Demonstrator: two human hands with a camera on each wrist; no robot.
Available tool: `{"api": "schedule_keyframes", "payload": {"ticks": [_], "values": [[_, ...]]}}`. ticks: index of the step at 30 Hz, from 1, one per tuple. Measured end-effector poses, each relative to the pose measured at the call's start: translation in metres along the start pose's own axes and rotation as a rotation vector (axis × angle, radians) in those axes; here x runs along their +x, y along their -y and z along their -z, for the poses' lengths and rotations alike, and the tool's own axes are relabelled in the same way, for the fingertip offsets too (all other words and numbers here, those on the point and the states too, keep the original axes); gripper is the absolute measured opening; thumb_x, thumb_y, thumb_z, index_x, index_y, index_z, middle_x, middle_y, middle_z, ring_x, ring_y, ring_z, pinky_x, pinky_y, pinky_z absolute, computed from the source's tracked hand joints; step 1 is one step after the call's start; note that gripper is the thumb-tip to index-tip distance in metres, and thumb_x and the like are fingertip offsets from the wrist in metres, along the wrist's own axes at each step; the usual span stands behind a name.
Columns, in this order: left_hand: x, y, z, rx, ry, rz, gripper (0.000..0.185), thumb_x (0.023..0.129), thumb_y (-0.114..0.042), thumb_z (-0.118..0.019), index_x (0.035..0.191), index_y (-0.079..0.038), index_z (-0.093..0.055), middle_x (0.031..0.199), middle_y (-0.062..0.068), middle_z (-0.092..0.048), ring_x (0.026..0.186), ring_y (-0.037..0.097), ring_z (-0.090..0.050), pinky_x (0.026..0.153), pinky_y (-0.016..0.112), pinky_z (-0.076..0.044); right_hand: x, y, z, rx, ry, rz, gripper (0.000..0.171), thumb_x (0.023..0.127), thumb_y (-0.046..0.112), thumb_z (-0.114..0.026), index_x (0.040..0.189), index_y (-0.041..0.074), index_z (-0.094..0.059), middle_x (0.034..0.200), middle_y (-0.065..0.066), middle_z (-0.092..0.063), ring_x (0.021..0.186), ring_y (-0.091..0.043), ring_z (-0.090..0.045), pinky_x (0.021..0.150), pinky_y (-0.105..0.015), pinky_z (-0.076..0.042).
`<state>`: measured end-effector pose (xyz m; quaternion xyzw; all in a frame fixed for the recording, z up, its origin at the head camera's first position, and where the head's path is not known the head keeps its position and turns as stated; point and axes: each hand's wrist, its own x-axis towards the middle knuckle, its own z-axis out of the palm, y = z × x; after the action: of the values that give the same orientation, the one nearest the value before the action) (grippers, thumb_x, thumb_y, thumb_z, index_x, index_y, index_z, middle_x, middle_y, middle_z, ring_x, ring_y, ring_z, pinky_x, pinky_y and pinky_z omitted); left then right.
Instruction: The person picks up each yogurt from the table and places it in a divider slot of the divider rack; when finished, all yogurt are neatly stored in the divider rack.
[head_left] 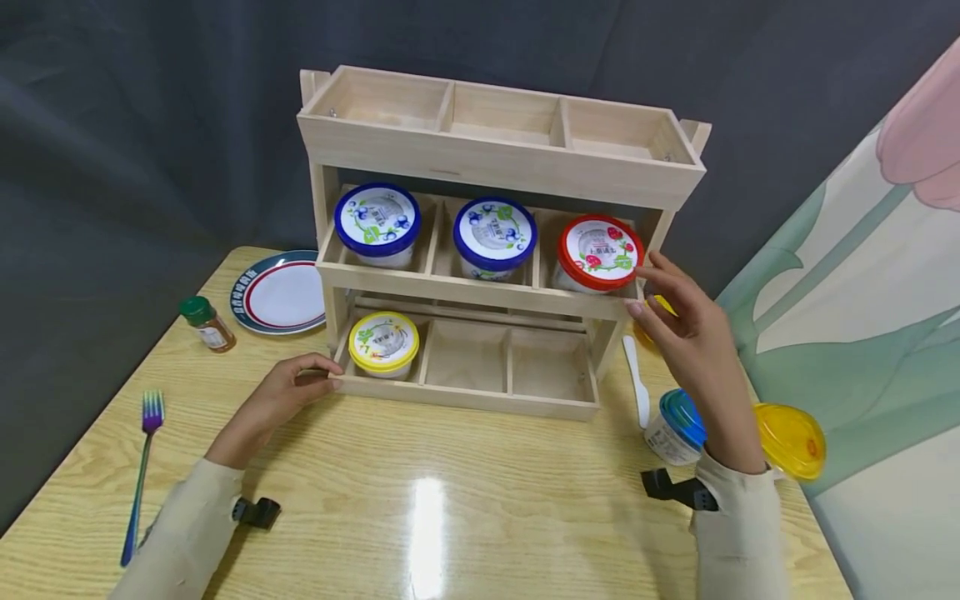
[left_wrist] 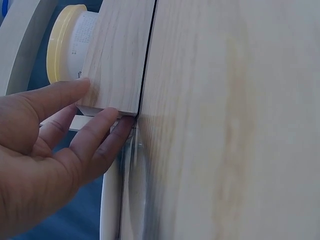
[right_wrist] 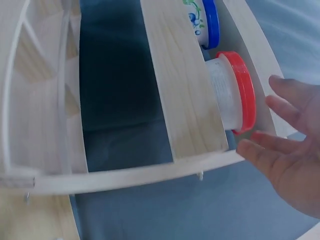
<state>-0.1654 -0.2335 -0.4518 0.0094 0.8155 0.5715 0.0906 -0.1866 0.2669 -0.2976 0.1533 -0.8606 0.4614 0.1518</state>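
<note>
A wooden three-tier rack (head_left: 495, 158) stands on a table (head_left: 420, 492). The left hand (head_left: 273, 400), fingers relaxed, touches its bottom-left corner at seven o'clock. The right hand (head_left: 686, 333), fingers spread, hovers at three o'clock beside the red-lidded cup (head_left: 600, 254) in the middle tier's right compartment.

Left hand (head_left: 281, 392): bare, no rings. Right hand (head_left: 690, 342): bare, no rings. Both arms: long cream sleeves with ribbed cuffs ending at the wrists. Each wrist: one small black clip-like camera mount, fixed at the cuff's underside.
</note>
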Motion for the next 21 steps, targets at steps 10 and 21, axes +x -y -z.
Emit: {"api": "schedule_keyframes", "payload": {"ticks": [10, 21], "values": [[0.002, -0.002, 0.000, 0.011, 0.001, 0.023, 0.024, 0.108, -0.005, -0.066, 0.129, 0.007, -0.066, 0.141, 0.023, -0.059, 0.115, 0.025, -0.064, 0.088, 0.024, -0.054, -0.050, -0.007, 0.018, -0.148, 0.022, 0.207, 0.050, 0.094, -0.014, -0.077, 0.140, 0.002, -0.069, 0.162, -0.011, -0.054, 0.143, 0.000, -0.048, 0.106, -0.008, -0.041], [0.001, -0.002, -0.001, 0.024, 0.005, 0.025, 0.024, 0.109, -0.006, -0.065, 0.130, 0.005, -0.066, 0.141, 0.023, -0.059, 0.119, 0.029, -0.063, 0.089, 0.023, -0.054, -0.110, -0.008, 0.043, -0.143, -0.091, 0.077, 0.053, 0.094, -0.021, -0.071, 0.143, -0.002, -0.067, 0.163, -0.001, -0.053, 0.148, -0.006, -0.047, 0.108, -0.009, -0.041]]}}
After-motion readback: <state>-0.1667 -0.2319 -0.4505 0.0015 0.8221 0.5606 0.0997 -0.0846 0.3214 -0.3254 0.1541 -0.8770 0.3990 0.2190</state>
